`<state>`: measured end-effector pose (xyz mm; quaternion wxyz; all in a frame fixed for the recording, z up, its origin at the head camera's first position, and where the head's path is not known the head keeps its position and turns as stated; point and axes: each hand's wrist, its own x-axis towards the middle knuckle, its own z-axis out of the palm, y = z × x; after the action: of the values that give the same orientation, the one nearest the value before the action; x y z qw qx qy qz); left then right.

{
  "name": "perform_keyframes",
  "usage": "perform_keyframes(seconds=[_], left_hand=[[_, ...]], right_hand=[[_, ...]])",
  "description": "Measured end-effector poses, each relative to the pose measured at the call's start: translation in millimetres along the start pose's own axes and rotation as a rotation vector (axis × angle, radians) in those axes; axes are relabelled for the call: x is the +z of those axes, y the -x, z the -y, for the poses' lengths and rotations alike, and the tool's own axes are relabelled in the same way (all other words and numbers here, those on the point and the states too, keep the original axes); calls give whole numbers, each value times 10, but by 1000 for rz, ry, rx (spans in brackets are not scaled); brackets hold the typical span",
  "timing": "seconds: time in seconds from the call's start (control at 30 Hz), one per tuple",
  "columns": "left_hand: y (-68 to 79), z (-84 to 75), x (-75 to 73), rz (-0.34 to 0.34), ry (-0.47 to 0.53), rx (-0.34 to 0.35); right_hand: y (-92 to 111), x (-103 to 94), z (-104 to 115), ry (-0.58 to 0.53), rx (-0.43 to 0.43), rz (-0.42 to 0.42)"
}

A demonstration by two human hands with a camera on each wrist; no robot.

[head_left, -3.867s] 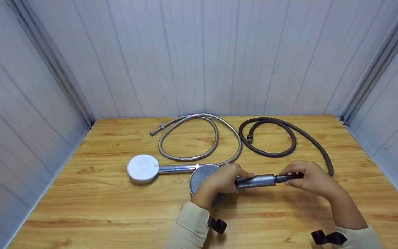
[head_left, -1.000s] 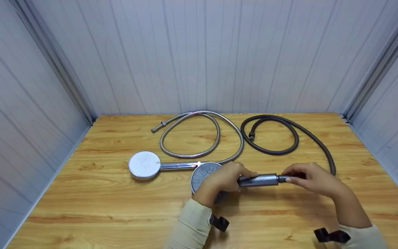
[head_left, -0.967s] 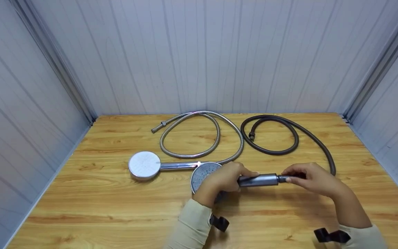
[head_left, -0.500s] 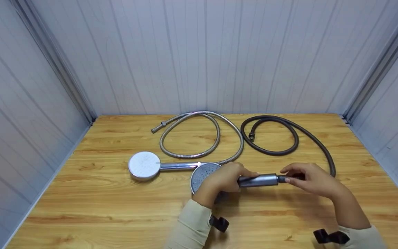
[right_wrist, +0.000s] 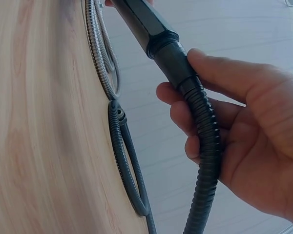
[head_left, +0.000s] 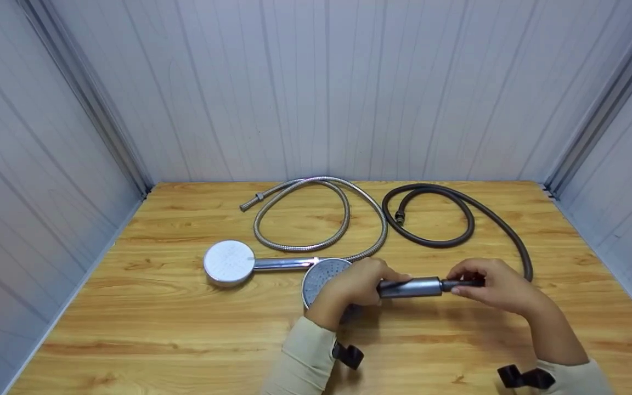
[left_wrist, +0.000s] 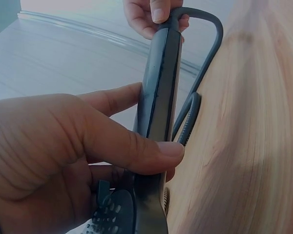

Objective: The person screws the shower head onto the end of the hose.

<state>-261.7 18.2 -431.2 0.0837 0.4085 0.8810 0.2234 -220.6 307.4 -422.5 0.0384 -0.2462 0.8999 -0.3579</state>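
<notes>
My left hand (head_left: 355, 282) grips the dark grey handle of a shower head (head_left: 412, 287), its thumb across the handle in the left wrist view. The round spray face (head_left: 324, 277) points up, partly covered by that hand. At the handle's lower end, my right hand (head_left: 500, 285) holds the end of a black ribbed shower hose (right_wrist: 205, 131). Its thumb lies on the smooth connector (right_wrist: 175, 64), with the fingers curled behind. In the right wrist view the connector meets the handle's end in line with it. Both are held above the table.
A chrome shower head (head_left: 229, 262) with a white face lies at the left on the wooden table (head_left: 184, 334). Its silver hose (head_left: 294, 249) loops behind. The black hose's coil (head_left: 428, 242) lies at the back right, its brass-coloured end (head_left: 399, 218) inside. Pale panels (head_left: 272, 88) enclose the table.
My right fingers have shifted at the connector, loosening slightly half a second ago and closing round it again. The shower head in my left hand stays almost in place.
</notes>
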Motion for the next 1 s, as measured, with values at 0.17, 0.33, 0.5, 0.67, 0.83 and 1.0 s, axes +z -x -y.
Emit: perform_keyframes(seconds=[0.17, 0.33, 0.5, 0.67, 0.83, 1.0], left_hand=[[-3, 1, -14, -1, -13, 22], [9, 7, -22, -6, -21, 42], [17, 16, -17, -16, -2, 41], [17, 20, -4, -18, 0, 24], [20, 10, -15, -13, -8, 25], [22, 2, -23, -5, -3, 16]], right_hand=[[-1, 14, 8, 25, -28, -43], [3, 23, 12, 39, -50, -65], [1, 20, 18, 44, -56, -75], [2, 16, 24, 37, -36, -62], [5, 12, 25, 41, -30, -59], [0, 8, 17, 47, -52, -65]])
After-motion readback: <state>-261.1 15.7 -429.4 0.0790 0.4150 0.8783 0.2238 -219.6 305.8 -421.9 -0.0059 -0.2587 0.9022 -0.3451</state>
